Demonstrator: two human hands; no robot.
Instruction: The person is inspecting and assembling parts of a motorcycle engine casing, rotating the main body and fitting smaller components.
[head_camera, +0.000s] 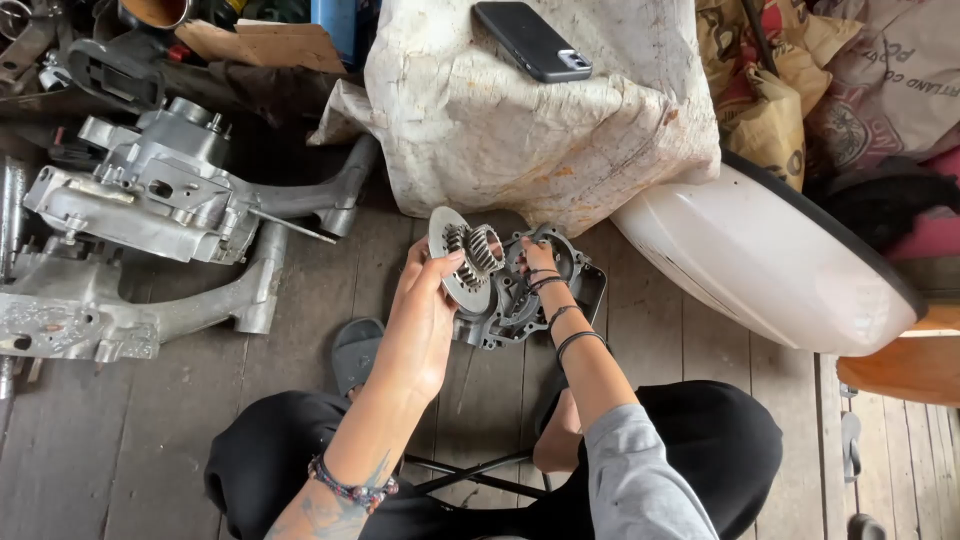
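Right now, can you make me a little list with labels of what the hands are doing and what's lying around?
Left hand: holds a round metal plate with gears
Right hand: touches the dark engine cover on the wooden floor
Left side: grey engine casing
Top: phone on a white sack
Right: white curved panel

Grey sleeve, black trousers, beaded bracelet, black wrist bands.

The left hand (420, 320) holds a gear cluster (468, 255) on its round plate above a dark engine cover (520, 300) on the wooden floor (150, 440). The right hand (535, 262) touches the cover. A phone (532, 40) lies on a white sack (540, 120).
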